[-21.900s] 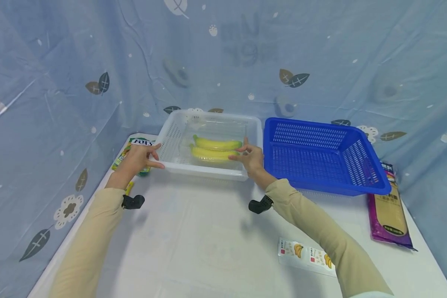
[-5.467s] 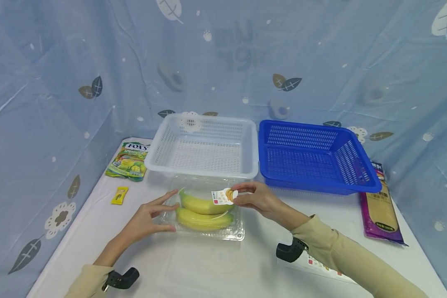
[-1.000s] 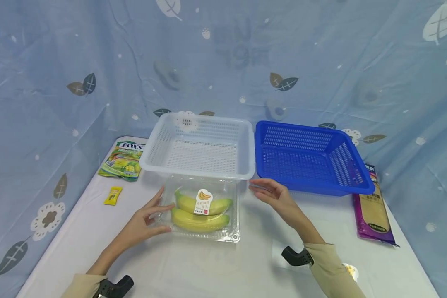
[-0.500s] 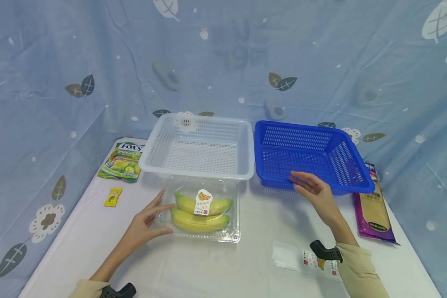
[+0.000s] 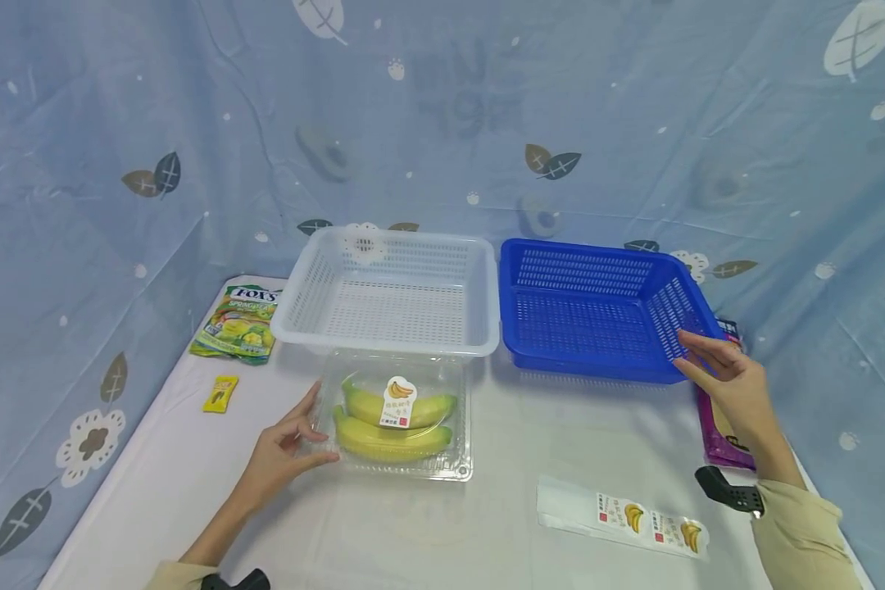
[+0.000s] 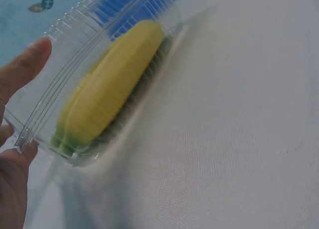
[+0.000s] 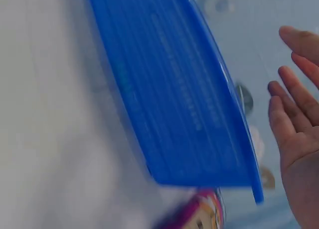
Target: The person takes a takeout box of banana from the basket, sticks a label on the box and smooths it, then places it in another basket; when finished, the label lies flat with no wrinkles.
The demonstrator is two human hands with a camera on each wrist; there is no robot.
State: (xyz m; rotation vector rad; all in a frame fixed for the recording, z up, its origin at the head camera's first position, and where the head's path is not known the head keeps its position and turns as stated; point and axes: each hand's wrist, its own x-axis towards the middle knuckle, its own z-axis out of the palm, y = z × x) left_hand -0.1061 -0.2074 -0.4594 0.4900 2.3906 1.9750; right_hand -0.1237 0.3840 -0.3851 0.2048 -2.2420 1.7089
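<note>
A clear plastic clamshell box (image 5: 453, 459) with two bananas (image 5: 394, 441) inside sits in front of the white basket. A white sticker (image 5: 398, 401) with a banana picture is on its lid. My left hand (image 5: 283, 451) holds the box at its left end, thumb by the front corner and fingers along the side; the left wrist view shows fingertips against the clear plastic. My right hand (image 5: 733, 393), holding nothing, hovers by the front right corner of the blue basket (image 5: 605, 373), fingers loosely bent. It appears apart from the basket rim in the right wrist view.
The white basket (image 5: 383, 340) stands beside the blue one. A strip of banana stickers (image 5: 619, 516) lies at front right. A purple and tan packet (image 5: 719, 430) is partly behind my right hand. A Fox's candy bag (image 5: 239, 324) and a small yellow wrapped candy (image 5: 221, 393) lie left.
Earlier, the banana box came out of the white basket and a sticker from my right hand went onto its lid. In the last second my right hand moved right, from the box to the blue basket's corner.
</note>
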